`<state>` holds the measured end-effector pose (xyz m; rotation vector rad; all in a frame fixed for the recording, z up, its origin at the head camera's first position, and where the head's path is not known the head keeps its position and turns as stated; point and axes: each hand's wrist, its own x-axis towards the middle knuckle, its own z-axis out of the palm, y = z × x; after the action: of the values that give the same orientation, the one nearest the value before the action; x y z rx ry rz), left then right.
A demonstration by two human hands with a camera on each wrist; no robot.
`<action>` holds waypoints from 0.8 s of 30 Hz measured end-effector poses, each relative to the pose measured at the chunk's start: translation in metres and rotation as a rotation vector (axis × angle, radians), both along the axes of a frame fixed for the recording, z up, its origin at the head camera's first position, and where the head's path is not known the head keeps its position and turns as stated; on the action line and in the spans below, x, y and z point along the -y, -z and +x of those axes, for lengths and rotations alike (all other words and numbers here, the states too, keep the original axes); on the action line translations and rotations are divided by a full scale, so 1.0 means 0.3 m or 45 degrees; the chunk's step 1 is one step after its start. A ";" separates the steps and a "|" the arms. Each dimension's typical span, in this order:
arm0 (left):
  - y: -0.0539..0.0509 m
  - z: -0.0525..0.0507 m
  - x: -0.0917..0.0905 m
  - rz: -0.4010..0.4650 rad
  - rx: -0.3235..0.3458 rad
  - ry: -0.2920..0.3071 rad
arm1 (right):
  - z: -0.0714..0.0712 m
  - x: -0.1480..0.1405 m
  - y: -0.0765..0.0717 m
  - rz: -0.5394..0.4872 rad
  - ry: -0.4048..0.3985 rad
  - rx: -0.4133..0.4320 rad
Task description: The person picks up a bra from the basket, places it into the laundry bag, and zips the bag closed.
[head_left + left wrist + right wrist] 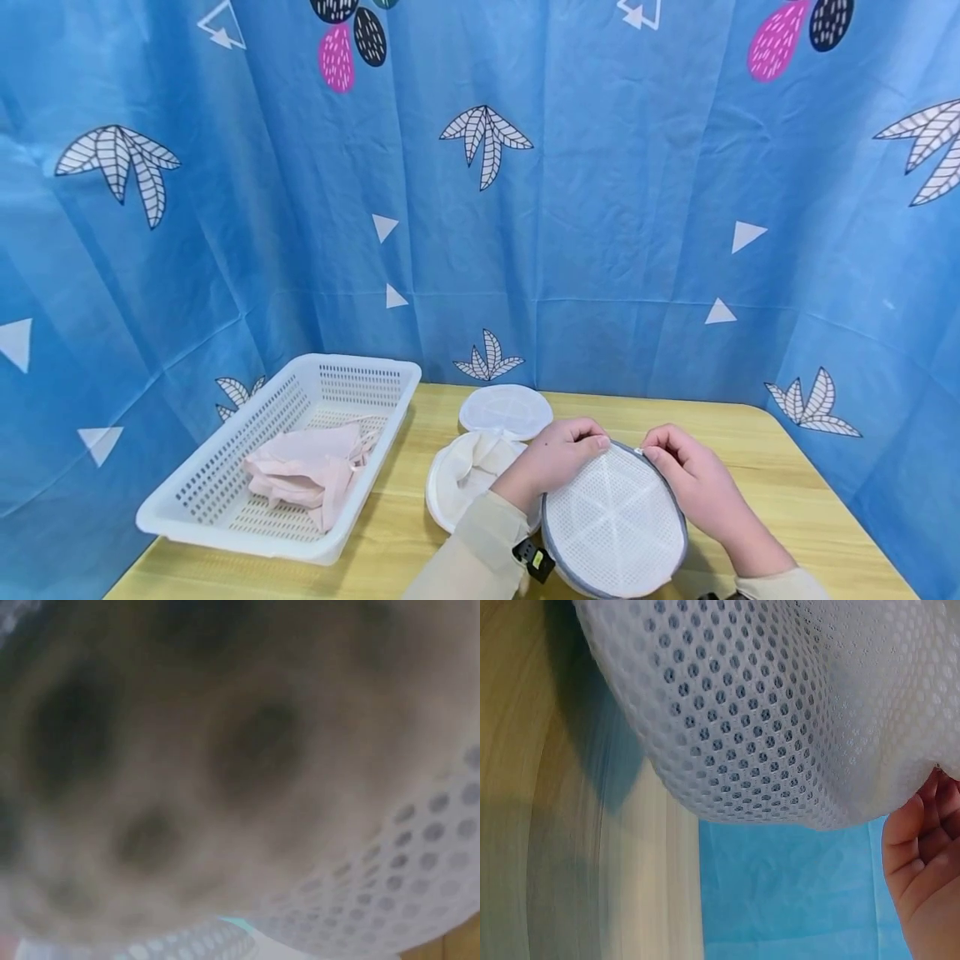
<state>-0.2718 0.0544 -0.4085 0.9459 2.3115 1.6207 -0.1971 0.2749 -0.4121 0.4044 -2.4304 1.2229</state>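
Observation:
A round white mesh laundry bag [615,525] with a grey edge is held up over the table's front, its flat face turned to the head camera. My left hand [561,457] pinches the top left of its rim. At the top right, my right hand [693,479] pinches the edge by a small white piece that looks like a zipper pull. In the right wrist view the honeycomb mesh [735,720] bulges beside my curled fingers [904,832]. Blurred mesh [420,862] fills most of the left wrist view, which hides my left fingers.
Left of the bag, a white round pouch [442,492] with cream fabric in it lies on the wooden table [795,492]. Behind it is a flat white round piece [506,408]. A white plastic basket [187,521] at the left holds pale pink fabric [315,462]. Blue curtains [600,208] surround the table.

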 end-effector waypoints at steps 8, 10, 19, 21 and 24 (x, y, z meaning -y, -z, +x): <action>0.008 -0.017 -0.001 0.071 0.024 -0.136 | -0.001 -0.012 -0.016 0.019 0.075 0.006; 0.005 -0.021 0.004 0.091 0.035 -0.162 | -0.003 -0.019 -0.016 0.030 0.098 -0.001; -0.009 -0.015 0.000 0.110 0.107 -0.203 | -0.009 -0.030 -0.028 0.013 0.150 0.043; -0.007 -0.016 -0.003 0.101 0.098 -0.182 | -0.011 -0.035 -0.030 0.004 0.171 0.062; -0.005 -0.016 -0.002 0.072 0.080 -0.128 | -0.013 -0.043 -0.032 -0.007 0.205 0.100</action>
<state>-0.2765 0.0551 -0.4070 0.7894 2.3170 1.7365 -0.2010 0.2878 -0.4026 0.1584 -2.4703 1.1963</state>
